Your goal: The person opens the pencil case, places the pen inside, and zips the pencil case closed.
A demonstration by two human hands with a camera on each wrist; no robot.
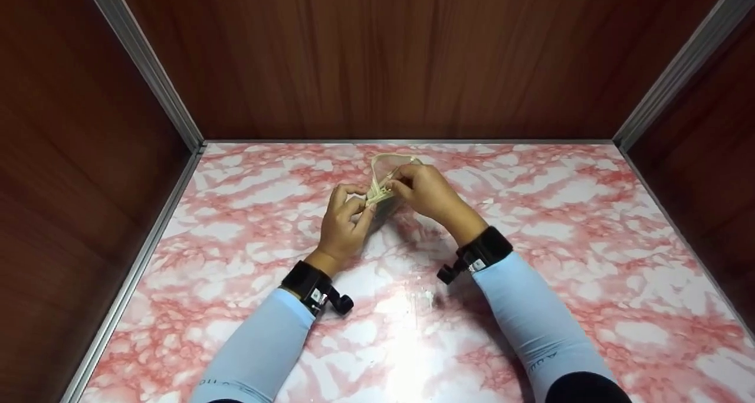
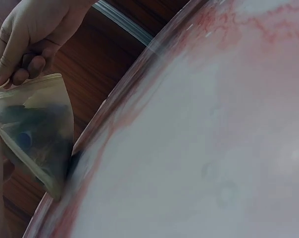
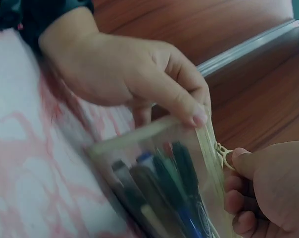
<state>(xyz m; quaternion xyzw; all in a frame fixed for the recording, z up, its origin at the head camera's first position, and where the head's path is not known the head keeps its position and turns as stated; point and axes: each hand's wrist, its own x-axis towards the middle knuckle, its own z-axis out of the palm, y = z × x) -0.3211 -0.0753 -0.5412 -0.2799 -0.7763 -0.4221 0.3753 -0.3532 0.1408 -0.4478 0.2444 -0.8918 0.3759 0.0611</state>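
A translucent zip pencil pouch (image 1: pixel 386 166) with pale yellow edging is held up over the far middle of the table. Several pens (image 3: pixel 181 173) show through its side in the right wrist view. My left hand (image 1: pixel 344 223) pinches the pouch's edge beside the zip, thumb on the near face. On the other side my right hand (image 1: pixel 433 193) pinches the yellow zipper pull (image 3: pixel 224 154) between thumb and curled forefinger. The left wrist view shows the same right hand (image 2: pixel 38 39) at the pouch's top edge, with dark contents visible below it.
The table (image 1: pixel 265 243) has a red and white marbled top with a bright glare near the front. Brown wood-grain panels (image 1: pixel 377 55) enclose it at the back and sides, joined by metal rails (image 1: pixel 153 78). Black camera straps (image 1: pixel 485 252) sit on both wrists.
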